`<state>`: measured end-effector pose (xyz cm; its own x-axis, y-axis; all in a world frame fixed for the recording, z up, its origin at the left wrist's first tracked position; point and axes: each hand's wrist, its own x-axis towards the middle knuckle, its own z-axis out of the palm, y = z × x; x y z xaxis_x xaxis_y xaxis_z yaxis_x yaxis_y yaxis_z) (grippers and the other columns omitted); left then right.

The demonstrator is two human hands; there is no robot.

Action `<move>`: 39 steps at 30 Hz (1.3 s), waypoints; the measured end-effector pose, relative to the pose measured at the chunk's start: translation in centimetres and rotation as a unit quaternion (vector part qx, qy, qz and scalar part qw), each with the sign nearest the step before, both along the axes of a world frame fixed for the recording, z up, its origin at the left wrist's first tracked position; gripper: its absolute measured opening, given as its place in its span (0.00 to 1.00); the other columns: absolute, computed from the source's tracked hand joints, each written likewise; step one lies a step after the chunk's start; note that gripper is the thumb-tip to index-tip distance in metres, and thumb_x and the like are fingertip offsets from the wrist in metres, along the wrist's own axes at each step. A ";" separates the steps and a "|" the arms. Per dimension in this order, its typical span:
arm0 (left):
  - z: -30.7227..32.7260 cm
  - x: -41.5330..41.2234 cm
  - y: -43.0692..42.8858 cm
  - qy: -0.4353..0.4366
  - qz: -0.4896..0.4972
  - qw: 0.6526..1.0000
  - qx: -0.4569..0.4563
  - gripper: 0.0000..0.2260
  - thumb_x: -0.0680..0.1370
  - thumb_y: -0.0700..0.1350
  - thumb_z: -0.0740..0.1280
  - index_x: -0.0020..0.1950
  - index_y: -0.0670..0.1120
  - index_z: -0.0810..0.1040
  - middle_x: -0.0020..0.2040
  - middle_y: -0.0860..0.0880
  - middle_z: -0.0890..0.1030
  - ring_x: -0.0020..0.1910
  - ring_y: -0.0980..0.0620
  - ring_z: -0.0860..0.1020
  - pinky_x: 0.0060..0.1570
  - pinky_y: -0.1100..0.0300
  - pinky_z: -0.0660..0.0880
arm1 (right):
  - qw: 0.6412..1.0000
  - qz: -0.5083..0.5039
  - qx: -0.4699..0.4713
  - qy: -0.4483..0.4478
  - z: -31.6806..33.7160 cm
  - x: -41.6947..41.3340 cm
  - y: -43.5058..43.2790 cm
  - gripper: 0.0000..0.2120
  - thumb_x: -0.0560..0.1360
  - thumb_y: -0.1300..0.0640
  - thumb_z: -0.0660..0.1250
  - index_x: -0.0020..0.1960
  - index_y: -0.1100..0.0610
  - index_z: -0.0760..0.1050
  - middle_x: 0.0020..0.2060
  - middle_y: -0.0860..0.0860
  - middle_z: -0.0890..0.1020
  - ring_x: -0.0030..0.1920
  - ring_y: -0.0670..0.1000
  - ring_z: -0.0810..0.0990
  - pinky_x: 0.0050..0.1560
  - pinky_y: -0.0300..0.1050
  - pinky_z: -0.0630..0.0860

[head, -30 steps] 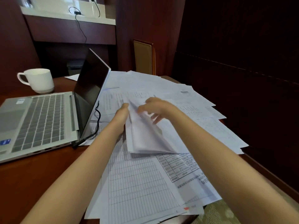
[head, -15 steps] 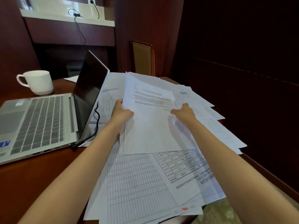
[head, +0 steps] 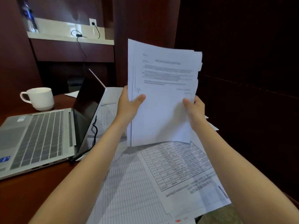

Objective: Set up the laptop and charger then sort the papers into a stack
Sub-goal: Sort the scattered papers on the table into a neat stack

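The wooden surface [head: 40, 191] carries a wide spread of loose sheets [head: 137, 191], overlapping at odd angles. The table-printed ones nearest the person lie skewed, one with its text upside down to the viewer.

The open laptop [head: 40, 139] sits to the left of them, keyboard toward the left edge of the view, with its charger cable [head: 95, 130] running down beside the screen.

Above the spread, a sheaf of papers [head: 163, 110] is held almost upright. Its printed face is toward the person, its heading edge is up and its long axis is near vertical. Its lower edge hangs close over the loose sheets, and I cannot tell whether it touches them.

The sheaf looks light, thin and limp. The top corner bows back, and the right-hand edges are stepped rather than flush, so the leaves probably slide on one another easily. Gripping the two long edges at about mid-height, as is done here, seems the sound hold, since a one-sided pinch would likely let it droop and fan.

The left hand [head: 129, 104] grips the left edge, thumb across the front and fingers hidden behind. The right hand [head: 194, 107] grips the right edge the same way.

A white mug [head: 39, 98] stands beyond the laptop, well apart from the paper.
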<state>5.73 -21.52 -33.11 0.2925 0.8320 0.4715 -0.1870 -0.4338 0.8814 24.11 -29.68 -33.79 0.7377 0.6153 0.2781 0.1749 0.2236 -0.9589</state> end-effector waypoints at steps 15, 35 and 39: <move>0.7 -0.2 0.4 -0.050 0.007 0.996 -0.078 0.27 0.70 0.46 0.75 0.66 0.43 0.71 0.52 0.54 0.80 0.50 0.63 0.80 0.52 0.66 0.78 | 0.993 0.104 0.029 0.038 1.4 -0.2 -1.0 0.15 0.76 0.52 0.66 0.59 0.58 0.75 0.53 0.51 0.80 0.53 0.51 0.79 0.57 0.46 0.76; -3.1 -3.0 -1.3 0.467 -0.081 0.854 -0.212 0.04 0.77 0.43 0.63 0.45 0.43 0.73 0.37 0.47 0.74 0.31 0.51 0.72 0.31 0.62 0.70 | 0.877 0.027 -0.443 -0.186 -1.1 2.5 -3.8 0.19 0.79 0.53 0.62 0.60 0.68 0.73 0.55 0.59 0.78 0.57 0.59 0.77 0.60 0.48 0.71; -4.1 -3.1 -0.8 0.474 -0.018 0.856 -0.204 0.06 0.75 0.43 0.62 0.41 0.42 0.69 0.31 0.48 0.63 0.29 0.50 0.62 0.32 0.60 0.62 | 0.812 0.030 -0.524 -0.254 -2.7 2.0 -4.6 0.16 0.79 0.52 0.61 0.43 0.65 0.74 0.42 0.56 0.75 0.41 0.54 0.75 0.45 0.40 0.65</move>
<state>2.63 -22.36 -37.23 0.4118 0.8534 -0.3194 0.6896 -0.0627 0.7215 26.08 -34.30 -36.47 0.6522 0.7404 -0.1625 0.6261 -0.6470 -0.4351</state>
